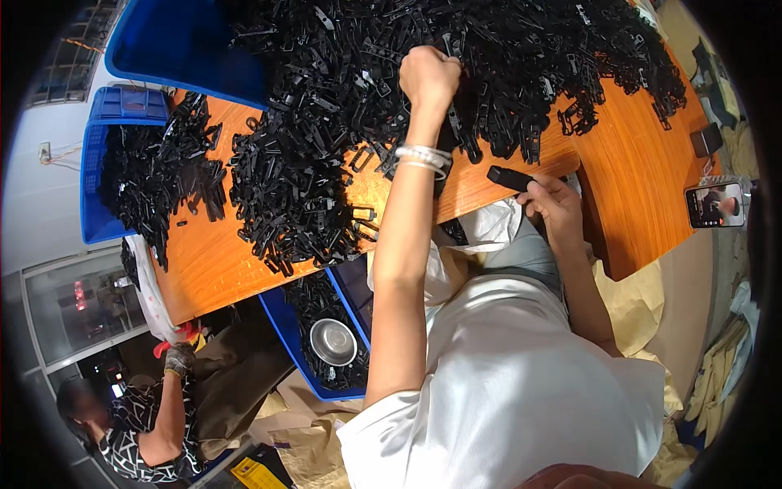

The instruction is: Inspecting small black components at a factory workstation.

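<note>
A large heap of small black plastic parts [358, 90] covers the far half of the orange wooden table [643, 179]. Stretched out over that heap is my left hand [429, 77], closed, with a white bracelet on its wrist. Its fingers face away, so what they hold, if anything, is hidden. My right hand [556, 208] is by the near table edge, its fingers closed on the end of a black elongated plastic piece [511, 178]. That piece points left toward the heap. A smaller mound of black parts [297, 191] lies left of my left forearm.
Blue bins [187, 49] stand at the far left. Below the table edge, another blue bin [305, 371] holds black parts and a metal bowl [333, 342]. A phone [715, 203] is at the right. At lower left, a person wears a patterned top [151, 444].
</note>
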`<state>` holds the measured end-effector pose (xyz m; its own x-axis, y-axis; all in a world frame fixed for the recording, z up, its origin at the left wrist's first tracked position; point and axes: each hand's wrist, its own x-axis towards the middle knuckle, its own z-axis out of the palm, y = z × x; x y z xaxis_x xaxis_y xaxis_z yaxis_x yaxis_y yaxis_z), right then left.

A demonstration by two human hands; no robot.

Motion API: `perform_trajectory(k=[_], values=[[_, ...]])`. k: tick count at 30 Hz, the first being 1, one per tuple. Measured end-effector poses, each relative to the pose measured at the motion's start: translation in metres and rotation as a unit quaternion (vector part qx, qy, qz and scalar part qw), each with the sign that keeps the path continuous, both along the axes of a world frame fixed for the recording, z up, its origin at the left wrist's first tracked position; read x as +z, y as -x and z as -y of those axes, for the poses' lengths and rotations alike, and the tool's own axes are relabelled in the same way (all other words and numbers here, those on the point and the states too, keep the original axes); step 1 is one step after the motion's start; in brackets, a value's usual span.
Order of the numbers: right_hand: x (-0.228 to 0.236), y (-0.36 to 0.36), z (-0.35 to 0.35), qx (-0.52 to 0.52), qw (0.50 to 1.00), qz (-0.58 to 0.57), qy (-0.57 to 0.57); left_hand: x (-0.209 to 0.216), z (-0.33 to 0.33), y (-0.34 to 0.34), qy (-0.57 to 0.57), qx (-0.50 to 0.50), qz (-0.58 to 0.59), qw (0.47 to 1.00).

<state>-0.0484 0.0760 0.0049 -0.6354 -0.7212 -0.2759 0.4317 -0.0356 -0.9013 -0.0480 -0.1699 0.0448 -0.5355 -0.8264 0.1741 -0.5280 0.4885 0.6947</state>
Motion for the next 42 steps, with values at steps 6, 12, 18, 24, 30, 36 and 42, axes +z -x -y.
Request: perform_trajectory(k=[6, 12, 18, 24, 30, 36, 42], values=[[-0.007, 0.001, 0.009, -0.012, 0.999, -0.029, 0.041, -0.004, -0.006, -0.052, -0.445, -0.155, -0.352, 0.809], [0.013, 0.012, 0.008, 0.029, 0.995, -0.063, 0.073, 0.001, -0.057, -0.09, -0.537, -0.213, -0.398, 0.713], [0.036, 0.0, 0.014, 0.037, 0.994, -0.066, 0.083, 0.006, -0.091, -0.11, -0.37, -0.248, -0.359, 0.82], [0.051, -0.013, 0.016, 0.005, 0.992, -0.125, 0.034, 0.008, -0.104, -0.119, -0.168, -0.284, -0.295, 0.897], [0.049, -0.01, 0.013, 0.055, 0.957, -0.282, 0.028, 0.012, -0.111, -0.131, -0.344, -0.209, -0.167, 0.9], [0.046, -0.011, 0.017, 0.109, 0.932, -0.343, 0.036, 0.014, -0.111, -0.139, -0.223, -0.23, -0.133, 0.938], [0.04, -0.014, 0.02, 0.077, 0.923, -0.375, 0.02, 0.006, -0.113, -0.144, -0.251, -0.217, -0.162, 0.929]])
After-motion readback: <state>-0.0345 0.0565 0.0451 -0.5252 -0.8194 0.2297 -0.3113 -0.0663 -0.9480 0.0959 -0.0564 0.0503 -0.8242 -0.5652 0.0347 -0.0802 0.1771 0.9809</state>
